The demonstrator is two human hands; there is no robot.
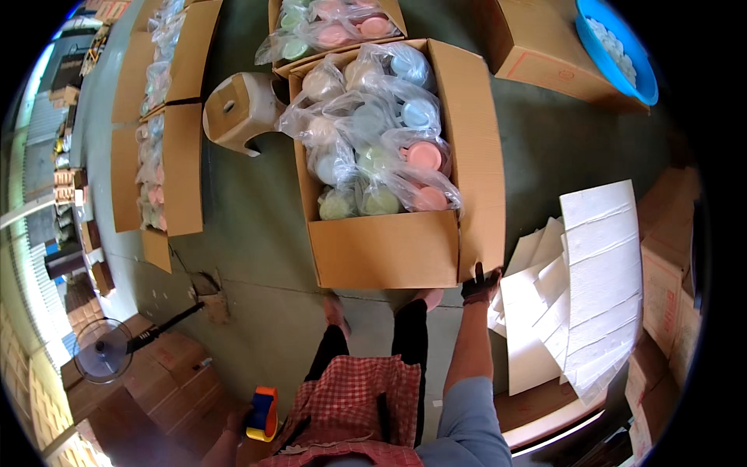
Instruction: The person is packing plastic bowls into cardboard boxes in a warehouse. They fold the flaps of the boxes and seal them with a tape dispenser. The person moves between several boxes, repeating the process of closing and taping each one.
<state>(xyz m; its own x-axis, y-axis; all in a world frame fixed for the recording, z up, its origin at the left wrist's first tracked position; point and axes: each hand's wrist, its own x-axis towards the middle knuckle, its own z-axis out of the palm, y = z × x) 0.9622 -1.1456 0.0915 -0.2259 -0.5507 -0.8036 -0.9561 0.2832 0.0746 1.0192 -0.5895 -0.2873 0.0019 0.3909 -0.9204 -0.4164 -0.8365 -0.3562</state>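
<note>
An open cardboard box (385, 251) stands in front of my feet, packed with several bagged lidded cups (366, 128) in pink, green, blue and cream. My right hand (481, 286), in a dark glove, grips the near corner of its long right flap (478, 163), with one finger lying over the cardboard. Low at the left, my left hand (235, 423) is in shadow beside my apron. It holds an orange, yellow and blue tape dispenser (262, 414); its fingers are mostly hidden.
Another filled box (334, 12) adjoins at the back. Left stand a stool (243, 113), more open boxes (184, 167) and a fan (103, 350). White sheets (599, 272) lie right. A blue basin (618, 54) rests on a carton (556, 50) at the far right.
</note>
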